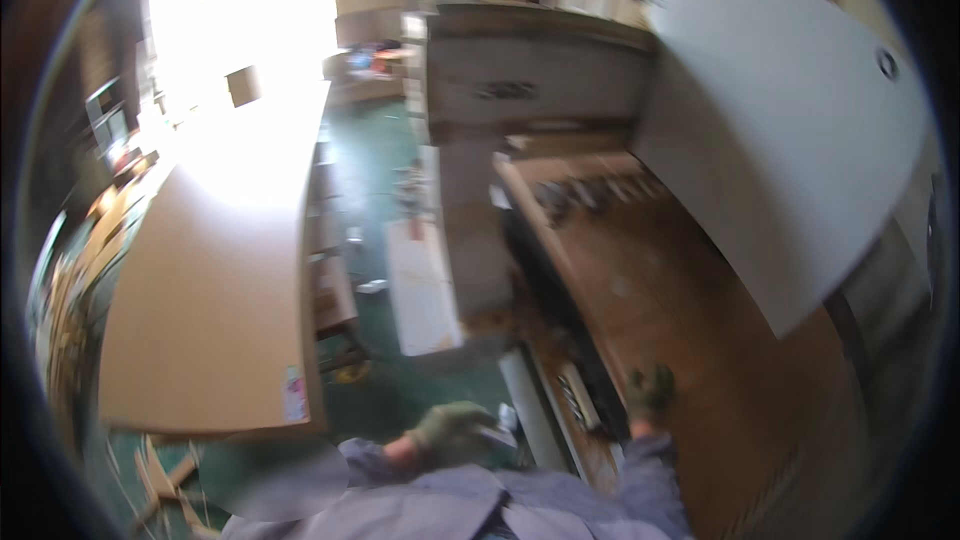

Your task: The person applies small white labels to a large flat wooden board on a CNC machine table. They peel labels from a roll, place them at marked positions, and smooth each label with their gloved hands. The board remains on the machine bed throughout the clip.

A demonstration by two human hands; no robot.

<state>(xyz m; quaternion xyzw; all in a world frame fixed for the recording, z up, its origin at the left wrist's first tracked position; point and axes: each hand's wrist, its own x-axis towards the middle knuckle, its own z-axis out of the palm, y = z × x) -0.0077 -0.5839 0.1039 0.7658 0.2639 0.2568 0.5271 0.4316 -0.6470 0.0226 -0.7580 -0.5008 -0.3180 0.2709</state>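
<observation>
My left hand (452,429), in a green work glove, is low in the middle, in front of my body. Its fingers are curled at a small white object (507,418), too blurred to name. To the right, my gloved right hand (651,392) is over the near left edge of a brown wooden worktop (675,315). The fingers of that hand are apart, and I see nothing held in them. Whether it touches the surface is unclear. A row of blurred dark metal parts (592,193) lies at the worktop's far end.
A large white panel (787,127) leans over the worktop's right side. On the left stands a long tan board stack (217,300), with a small block (244,86) at its bright far end. Wood offcuts (161,476) lie on the green floor (405,386). A white board (420,292) is mid-floor.
</observation>
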